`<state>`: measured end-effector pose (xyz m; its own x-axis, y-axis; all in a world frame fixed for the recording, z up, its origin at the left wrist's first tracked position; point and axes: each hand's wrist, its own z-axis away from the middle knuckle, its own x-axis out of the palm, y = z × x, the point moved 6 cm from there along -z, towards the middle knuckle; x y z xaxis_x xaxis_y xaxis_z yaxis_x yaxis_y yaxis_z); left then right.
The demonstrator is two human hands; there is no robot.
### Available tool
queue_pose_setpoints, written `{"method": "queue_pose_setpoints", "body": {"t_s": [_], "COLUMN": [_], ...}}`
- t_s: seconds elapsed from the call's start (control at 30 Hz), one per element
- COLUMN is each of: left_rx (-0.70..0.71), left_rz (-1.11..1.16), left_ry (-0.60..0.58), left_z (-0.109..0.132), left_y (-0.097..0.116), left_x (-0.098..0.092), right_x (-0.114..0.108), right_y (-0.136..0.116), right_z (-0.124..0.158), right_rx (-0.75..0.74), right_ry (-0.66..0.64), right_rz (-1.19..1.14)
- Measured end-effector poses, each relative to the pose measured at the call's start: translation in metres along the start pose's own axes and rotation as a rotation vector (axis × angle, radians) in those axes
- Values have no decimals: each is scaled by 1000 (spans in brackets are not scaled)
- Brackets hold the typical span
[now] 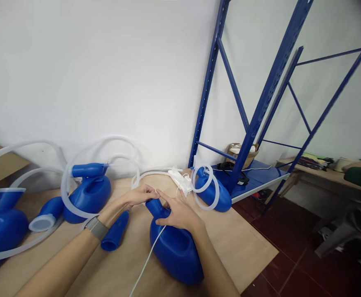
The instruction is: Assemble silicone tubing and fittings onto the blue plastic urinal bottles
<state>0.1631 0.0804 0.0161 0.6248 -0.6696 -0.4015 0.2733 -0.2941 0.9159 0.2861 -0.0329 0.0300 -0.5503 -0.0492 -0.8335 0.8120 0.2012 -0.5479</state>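
Observation:
A blue plastic urinal bottle (177, 253) with a moulded handle lies tilted on the brown-paper-covered table in front of me. My left hand (141, 194) is closed, its fingertips pinching at the rim of the bottle's mouth. Around the neck from the other side curls my right hand (179, 210), thumb on the shoulder and fingers by the mouth. Whether a small part sits between the fingertips is hidden. A thin white cable (149, 253) runs across the bottle under my right thumb. Left of it lies a loose blue funnel piece (115, 233), near my watch-wearing wrist.
More blue bottles with clear hoses (64, 185) stand to the left, beside a cardboard box (5, 165). Another hosed bottle (217, 194) and a white power strip (180, 181) lie at the back right. A blue metal rack (261, 95) rises beyond the table (245, 247). A person's arm shows far right.

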Motion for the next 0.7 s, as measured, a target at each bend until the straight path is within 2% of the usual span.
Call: {"method": "queue_pose_setpoints", "body": {"t_s": [0.1,0.23,0.3,0.37,0.5,0.57,0.63,0.7], "left_rx": [-17,-70,-92,-96,-113,-200,-335,-400], "left_rz": [-8,-37,-89,-170,-372,-594,-781,-821], "left_ry": [59,312,411,453,461,418,282,183], "left_z": [1,5,14,29,79,109,136,158], "left_y": [-6,-21,-25,-22,-14,-19,-36,-56], "left_x": [-9,-35,-45,-50,-50,-54,-59,-67], "right_x": [0,4,5,3,-10,-18,-21,-11], "right_y": [-2,-5,-2,5,23,21,4,-25], "right_z": [0,0,-1,-4,-11,-14,-14,-14], "right_rx": [-20,-49,-55,-54,16,38,3,-77], "right_ry": [-12,-12,1,14,26,56,122,187], "right_rz": [33,28,15,14,70,170,273,300]}}
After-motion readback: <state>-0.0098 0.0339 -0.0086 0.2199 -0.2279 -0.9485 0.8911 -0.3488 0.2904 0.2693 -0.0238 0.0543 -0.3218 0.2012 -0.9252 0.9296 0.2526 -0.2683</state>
